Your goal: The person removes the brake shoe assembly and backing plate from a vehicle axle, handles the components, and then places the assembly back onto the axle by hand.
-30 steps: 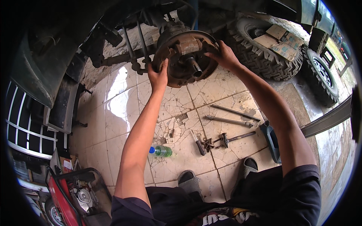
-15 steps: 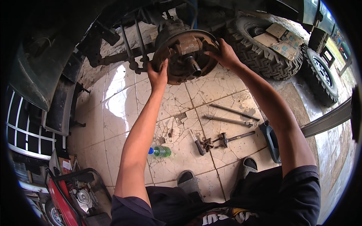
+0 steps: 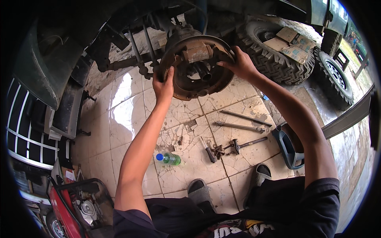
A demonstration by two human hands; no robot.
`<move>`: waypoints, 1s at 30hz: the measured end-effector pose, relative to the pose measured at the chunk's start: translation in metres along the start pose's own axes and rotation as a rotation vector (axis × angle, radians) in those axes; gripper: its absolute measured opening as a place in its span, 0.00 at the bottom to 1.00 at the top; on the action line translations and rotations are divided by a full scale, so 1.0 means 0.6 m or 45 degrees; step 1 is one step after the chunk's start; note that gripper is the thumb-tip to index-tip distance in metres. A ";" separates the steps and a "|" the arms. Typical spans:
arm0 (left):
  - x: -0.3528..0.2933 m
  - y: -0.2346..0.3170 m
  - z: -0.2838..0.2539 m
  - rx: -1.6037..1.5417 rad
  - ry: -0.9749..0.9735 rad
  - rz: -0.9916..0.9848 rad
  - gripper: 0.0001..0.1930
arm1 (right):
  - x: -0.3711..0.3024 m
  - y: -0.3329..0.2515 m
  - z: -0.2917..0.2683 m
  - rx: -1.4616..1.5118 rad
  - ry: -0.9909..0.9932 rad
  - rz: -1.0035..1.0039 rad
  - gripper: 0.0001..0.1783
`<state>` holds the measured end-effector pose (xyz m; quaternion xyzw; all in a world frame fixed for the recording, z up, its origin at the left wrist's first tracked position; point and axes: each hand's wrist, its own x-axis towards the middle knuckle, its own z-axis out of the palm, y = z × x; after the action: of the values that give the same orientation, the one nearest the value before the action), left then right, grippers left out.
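A round rusty brake backing plate [image 3: 223,82] is between my hands at the top middle, below the vehicle. My left hand [image 3: 163,88] grips its left rim, thumb on the front face. On the right rim, my right hand [image 3: 243,65] is closed, its thumb lying over the face and its fingers behind. A brown block-like brake part [image 3: 198,53] is fixed to the plate's upper face. Through the centre hole pokes the dark axle spindle [image 3: 204,72]. Behind the plate, the axle housing [image 3: 183,32] is partly hidden.
On the cracked tile floor lie two metal bars [image 3: 240,126], a screwdriver [image 3: 210,154], a hammer-like tool [image 3: 238,146] and a green bottle [image 3: 172,159]. A blue plastic container [image 3: 289,148] stands right. Big tyres [image 3: 283,71] rest far right; a red-framed machine [image 3: 65,198] is lower left.
The backing plate has come toward me and lower, with both hands on it. Less of the spindle sticks out past its face, and a gap shows inside the centre hole.
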<state>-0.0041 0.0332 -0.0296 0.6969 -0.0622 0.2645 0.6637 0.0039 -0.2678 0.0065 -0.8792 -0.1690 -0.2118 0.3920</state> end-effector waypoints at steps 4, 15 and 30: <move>-0.021 0.000 -0.014 -0.062 -0.036 0.045 0.24 | -0.018 -0.038 -0.023 -0.067 -0.008 0.013 0.39; -0.077 -0.068 -0.045 -0.252 0.018 -0.377 0.27 | -0.056 -0.197 -0.037 -0.424 -0.101 -0.048 0.35; -0.047 -0.072 -0.034 -1.406 -0.476 -0.712 0.42 | -0.104 -0.360 -0.055 -0.047 -0.525 -0.250 0.34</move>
<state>-0.0151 0.0503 -0.0810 0.2770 -0.1198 -0.1150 0.9464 -0.1571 -0.1636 0.1285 -0.8902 -0.3264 -0.0680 0.3104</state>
